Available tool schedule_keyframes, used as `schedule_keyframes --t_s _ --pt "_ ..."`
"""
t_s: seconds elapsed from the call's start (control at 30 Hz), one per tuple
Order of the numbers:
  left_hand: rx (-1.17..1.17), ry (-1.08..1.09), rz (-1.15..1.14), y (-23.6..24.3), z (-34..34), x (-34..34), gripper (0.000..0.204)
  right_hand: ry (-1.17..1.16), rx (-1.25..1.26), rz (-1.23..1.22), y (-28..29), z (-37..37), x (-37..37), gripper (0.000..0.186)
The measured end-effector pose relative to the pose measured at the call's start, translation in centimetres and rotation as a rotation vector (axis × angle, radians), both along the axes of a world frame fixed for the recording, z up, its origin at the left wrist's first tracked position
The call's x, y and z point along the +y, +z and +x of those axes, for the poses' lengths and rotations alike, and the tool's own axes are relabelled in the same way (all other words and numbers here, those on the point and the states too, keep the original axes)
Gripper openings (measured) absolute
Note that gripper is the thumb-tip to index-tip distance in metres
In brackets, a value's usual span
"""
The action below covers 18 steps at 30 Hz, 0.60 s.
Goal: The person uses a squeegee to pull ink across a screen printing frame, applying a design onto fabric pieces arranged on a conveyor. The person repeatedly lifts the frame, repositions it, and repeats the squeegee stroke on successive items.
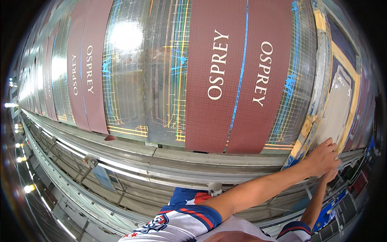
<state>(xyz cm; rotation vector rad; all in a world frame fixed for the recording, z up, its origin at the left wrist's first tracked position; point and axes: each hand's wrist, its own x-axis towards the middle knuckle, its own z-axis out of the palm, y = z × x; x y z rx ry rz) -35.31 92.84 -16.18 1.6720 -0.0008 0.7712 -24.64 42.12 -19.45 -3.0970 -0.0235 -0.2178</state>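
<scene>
At the lower right, my left hand (323, 157) is at the near end of a screen-printing frame (317, 101), its fingers bent and closed over something hidden beneath them. My right hand (330, 176) is just below and beside it, partly covered, so its fingers do not show clearly. The frame has tan-taped borders and a pale, wet-looking mesh area (338, 99) inside. It lies across the long printing table, to the right of two maroon fabric pieces (219, 76) bearing white lettering.
The long table (139, 76) has a glossy dark surface with coloured tape and lines. More maroon pieces (86, 68) lie farther left. A metal rail (169, 159) runs along the near edge, with clamp-like blocks (215, 188) on a lower bar.
</scene>
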Motion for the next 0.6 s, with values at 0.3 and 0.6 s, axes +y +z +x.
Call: schedule_keyframes --t_s 0.3,0.6 --pt "-0.010 0.016 0.022 -0.2 0.0 -0.2 0.006 -0.203 -0.104 -0.012 0.1 -0.3 4.5 0.064" --pt "-0.043 -0.044 0.207 0.0 -0.6 1.3 0.018 -0.302 -0.213 0.169 1.0 -2.2 13.3 0.056"
